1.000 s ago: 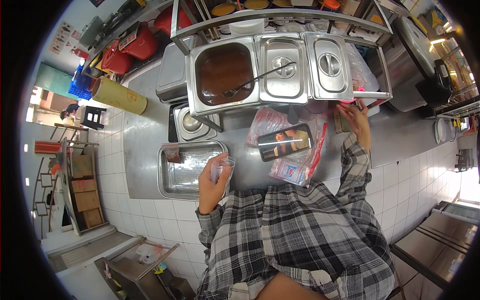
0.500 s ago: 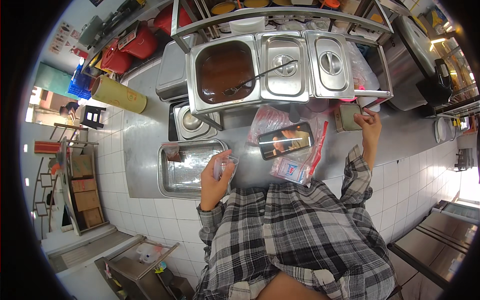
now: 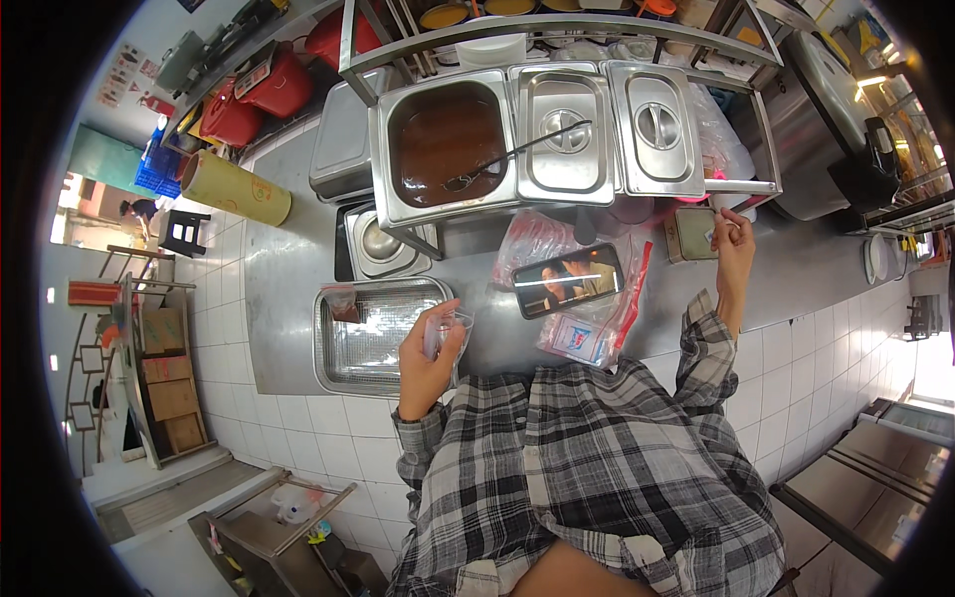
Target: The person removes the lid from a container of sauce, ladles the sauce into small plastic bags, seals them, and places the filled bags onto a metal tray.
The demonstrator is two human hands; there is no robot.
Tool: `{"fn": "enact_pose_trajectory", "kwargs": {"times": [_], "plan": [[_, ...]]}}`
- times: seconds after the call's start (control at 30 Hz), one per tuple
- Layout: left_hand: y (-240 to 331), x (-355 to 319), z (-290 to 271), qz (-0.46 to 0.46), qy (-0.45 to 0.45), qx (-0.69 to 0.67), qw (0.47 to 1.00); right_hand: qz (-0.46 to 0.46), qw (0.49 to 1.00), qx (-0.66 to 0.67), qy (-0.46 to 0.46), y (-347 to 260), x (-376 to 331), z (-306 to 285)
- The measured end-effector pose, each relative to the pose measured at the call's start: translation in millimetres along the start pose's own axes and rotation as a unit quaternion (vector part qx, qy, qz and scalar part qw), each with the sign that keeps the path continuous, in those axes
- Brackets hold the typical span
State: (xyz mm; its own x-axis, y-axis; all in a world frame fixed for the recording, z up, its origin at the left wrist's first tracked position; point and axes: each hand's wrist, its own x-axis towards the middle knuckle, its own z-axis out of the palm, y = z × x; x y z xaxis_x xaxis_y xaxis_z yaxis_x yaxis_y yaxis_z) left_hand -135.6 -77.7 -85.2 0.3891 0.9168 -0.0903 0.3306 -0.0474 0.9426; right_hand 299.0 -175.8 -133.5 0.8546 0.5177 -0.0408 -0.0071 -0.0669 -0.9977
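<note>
My left hand [image 3: 426, 356] is closed round a small clear plastic bag [image 3: 448, 336], just off the right side of a shallow metal tray [image 3: 388, 373]. In that tray's far left part rests a small bag of brown sauce [image 3: 343, 303]. My right hand [image 3: 734, 249] is beside a square tin [image 3: 686, 235], its fingers pinched together near the tin's right rim; whatever is between them is too small to make out. Between my hands a phone [image 3: 567, 282] with a lit screen lies on clear plastic packaging with a red edge [image 3: 597, 333].
Beyond the tray, a deep metal pan of brown sauce [image 3: 438, 139] holds a ladle [image 3: 517, 154]. Two lidded metal pans [image 3: 565, 164] stand to its right under a metal rack [image 3: 557, 30]. A yellow cylinder [image 3: 237, 189] is at the left; a large pot [image 3: 796, 129] at the right.
My right hand has shifted slightly, with its fingers drawn closer together by the tin's rim. My left hand stays in place with the bag. The picture on the phone differs.
</note>
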Motion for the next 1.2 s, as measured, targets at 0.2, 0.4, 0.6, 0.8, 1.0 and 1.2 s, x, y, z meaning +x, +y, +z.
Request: {"fn": "enact_pose_trajectory", "kwargs": {"times": [0.2,0.4,0.6,0.8,1.0,1.2], "plan": [[-3.1,0.9,-0.2,0.006,0.001,0.002,1.000,-0.057,0.997,-0.040,-0.034,2.1,-2.0,-4.1],[0.0,0.2,0.7,-0.023,-0.003,-0.012,1.000,0.039,0.993,0.078,-0.081,0.1,-4.8,-7.0],[-2.8,2.0,1.4,-0.013,0.003,-0.013,1.000,0.105,0.969,0.176,-0.142,-9.8,-9.7,-9.8],[-0.6,2.6,3.0,-0.011,-0.001,-0.016,1.000,0.139,0.947,0.231,-0.175,-19.5,-15.0,-7.5],[-0.4,2.6,3.6,-0.032,-0.008,-0.027,0.999,0.014,0.979,0.136,-0.153,-12.7,-15.3,-8.8],[-5.7,1.6,2.9,-0.009,-0.001,-0.023,1.000,0.014,0.995,0.015,-0.096,-2.1,-1.8,-4.8]]}}
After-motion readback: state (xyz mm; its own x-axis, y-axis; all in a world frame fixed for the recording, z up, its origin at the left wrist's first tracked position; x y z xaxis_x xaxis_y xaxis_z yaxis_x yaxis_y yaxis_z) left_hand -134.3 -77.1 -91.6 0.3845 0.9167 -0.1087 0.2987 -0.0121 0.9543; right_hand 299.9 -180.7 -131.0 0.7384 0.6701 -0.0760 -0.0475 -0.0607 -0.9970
